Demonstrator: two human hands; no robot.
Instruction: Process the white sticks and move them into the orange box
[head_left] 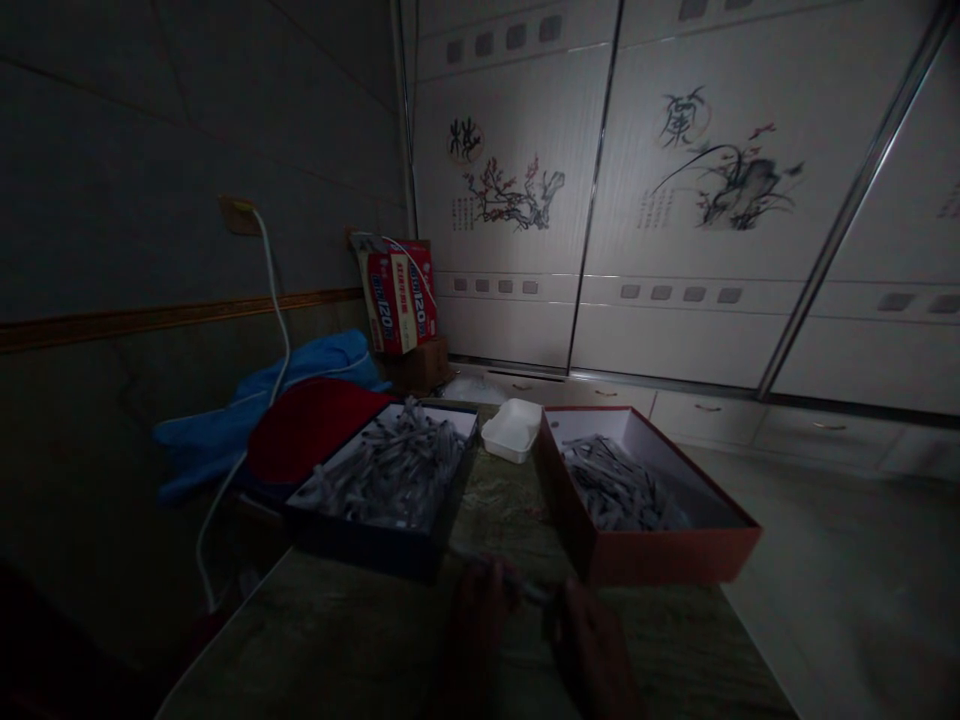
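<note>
The scene is dim. My left hand (pixel 474 612) and my right hand (pixel 592 645) meet low over the table (pixel 337 640), fingers curled around a small grey piece (pixel 529 590) held between them. Just beyond my left hand stands a dark box (pixel 375 545) heaped with several grey pieces (pixel 394 465). An orange-red box (pixel 660 555), to the right and beyond my right hand, holds more of the same grey pieces (pixel 619 485).
A small white tray (pixel 512 430) sits between the boxes at the back. A red lid (pixel 311 425), blue cloth (pixel 225 425) and white cable (pixel 274 300) lie left. A red carton (pixel 397 295) leans in the corner. Painted sliding doors (pixel 675 200) fill the far wall.
</note>
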